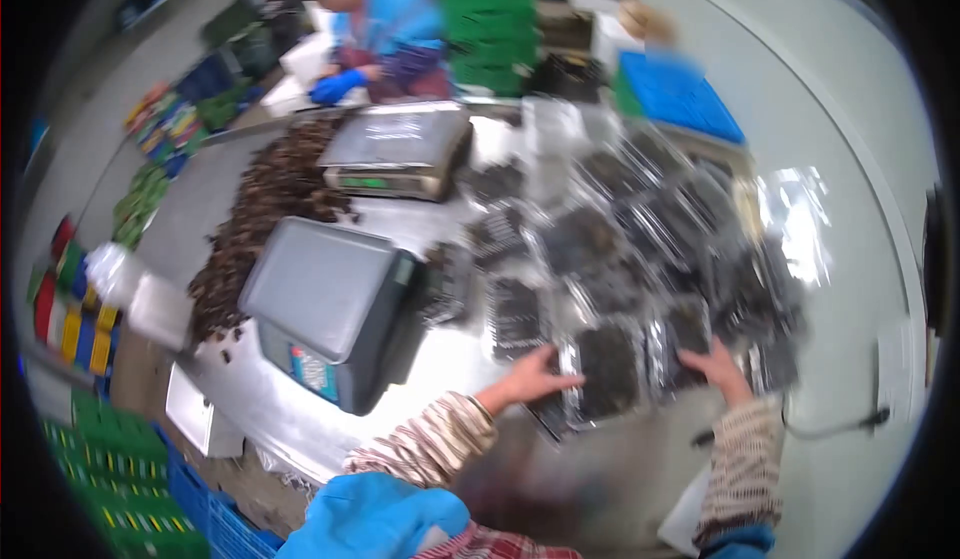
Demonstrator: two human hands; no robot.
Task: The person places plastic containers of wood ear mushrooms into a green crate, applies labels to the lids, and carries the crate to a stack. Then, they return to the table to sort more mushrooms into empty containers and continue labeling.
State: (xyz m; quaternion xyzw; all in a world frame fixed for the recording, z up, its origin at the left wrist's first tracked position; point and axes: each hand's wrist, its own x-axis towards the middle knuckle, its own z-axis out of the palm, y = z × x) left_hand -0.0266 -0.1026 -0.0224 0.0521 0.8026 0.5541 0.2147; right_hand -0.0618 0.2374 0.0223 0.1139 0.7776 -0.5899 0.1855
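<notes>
Nearby, blue cloth (385, 519) and red checked fabric (490, 546) show along the bottom edge, and two striped sleeves (430, 441) extend forward over a metal table (255, 387). Low on the left, off the table, stand green crates (110, 469) with a blue crate (215, 514) beside them. The left hand (528, 379) has its thumb and fingers spread, the fingertips at the near left side of a clear container (606, 374) filled with something dark. The right hand (720, 369) lies with bent fingers at the right side of a second container (680, 344), which sits just right of the first. Both hands seem to touch plastic, but I cannot tell whether either one grips or merely rests there. Both containers lie at the near edge of a crowded cluster of similar packs (585, 239), blurred, many with dark contents; exactly how they overlap is unclear. Left of the cluster stands a nearer scale (320, 274) with a bare grey platform, and behind it a farther scale (395, 144) with a green-lit display. A long heap of brown pieces (275, 199) runs along their left. Farther off, across the table, a person in a blue top (405, 14) wears a blue glove (338, 86), next to stacked green bins (485, 24). A blue-topped box (685, 99) stands at the far right.
</notes>
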